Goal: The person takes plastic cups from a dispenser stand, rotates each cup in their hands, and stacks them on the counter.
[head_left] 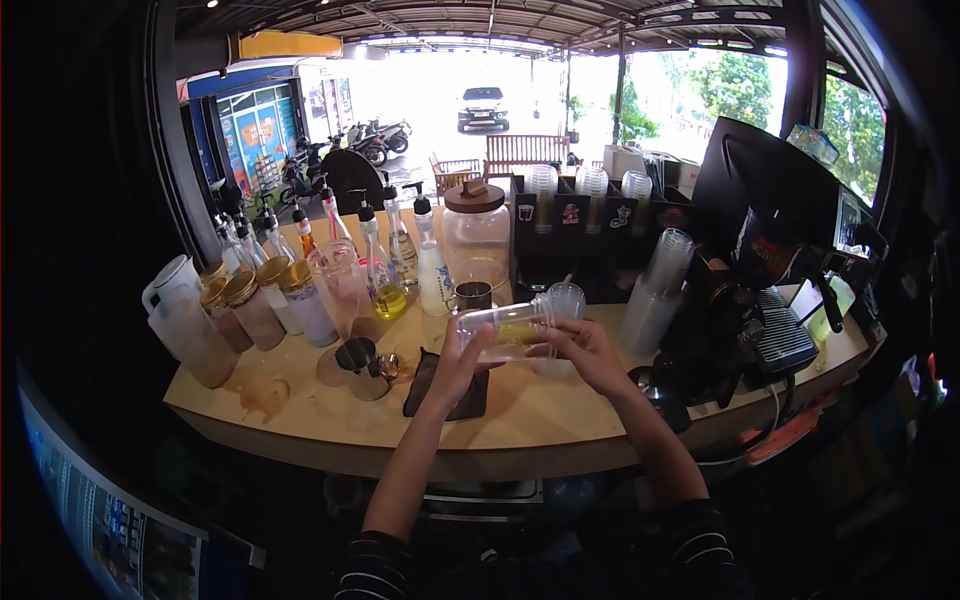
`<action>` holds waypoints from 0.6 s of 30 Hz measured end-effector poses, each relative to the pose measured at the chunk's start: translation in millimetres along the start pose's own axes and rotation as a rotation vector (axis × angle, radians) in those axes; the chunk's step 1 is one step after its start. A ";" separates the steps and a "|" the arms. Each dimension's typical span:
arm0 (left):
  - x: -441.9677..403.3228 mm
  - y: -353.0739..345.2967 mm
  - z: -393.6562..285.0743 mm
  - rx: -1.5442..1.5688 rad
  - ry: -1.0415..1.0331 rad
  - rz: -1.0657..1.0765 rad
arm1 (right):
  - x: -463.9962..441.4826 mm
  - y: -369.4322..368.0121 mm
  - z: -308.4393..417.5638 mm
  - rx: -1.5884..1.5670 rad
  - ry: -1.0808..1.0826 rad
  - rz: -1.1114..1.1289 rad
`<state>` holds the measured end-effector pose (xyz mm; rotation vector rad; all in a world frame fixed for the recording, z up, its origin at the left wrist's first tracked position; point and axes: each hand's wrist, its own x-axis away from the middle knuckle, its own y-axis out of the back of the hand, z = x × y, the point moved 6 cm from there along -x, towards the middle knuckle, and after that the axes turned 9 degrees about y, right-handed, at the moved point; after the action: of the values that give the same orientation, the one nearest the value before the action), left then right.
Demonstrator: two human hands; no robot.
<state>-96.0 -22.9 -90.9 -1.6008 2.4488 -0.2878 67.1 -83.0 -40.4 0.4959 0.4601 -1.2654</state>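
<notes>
At the far left of the wooden counter point(560, 420) I saw a translucent plastic pitcher point(195, 335) beside a brown spill point(264, 396). Gold-lidded jars point(315, 308) stood next along, with pump-top bottles point(433, 275) behind them. Nearer lay a black cloth point(468, 402). Above it, the left hand point(462, 358) was wrapped around the left end of a clear plastic cup point(508, 335), held sideways over the counter's middle. The right hand point(588, 352) had its fingers against the cup's right end. Farther right stood stacked cups point(652, 318), then an espresso machine point(787, 330).
</notes>
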 end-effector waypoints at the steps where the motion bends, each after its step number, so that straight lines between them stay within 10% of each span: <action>1: 2.7 -2.0 -4.4 0.008 -0.128 0.049 | -0.1 2.3 -0.4 -0.036 -0.041 -0.018; 18: 6.8 -11.3 -14.4 0.101 -0.258 0.190 | 7.2 3.1 8.0 -0.080 -0.075 -0.100</action>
<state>-92.7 -32.8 -74.4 -1.2662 2.3256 -0.1601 72.3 -92.6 -37.7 0.3606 0.4745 -1.3513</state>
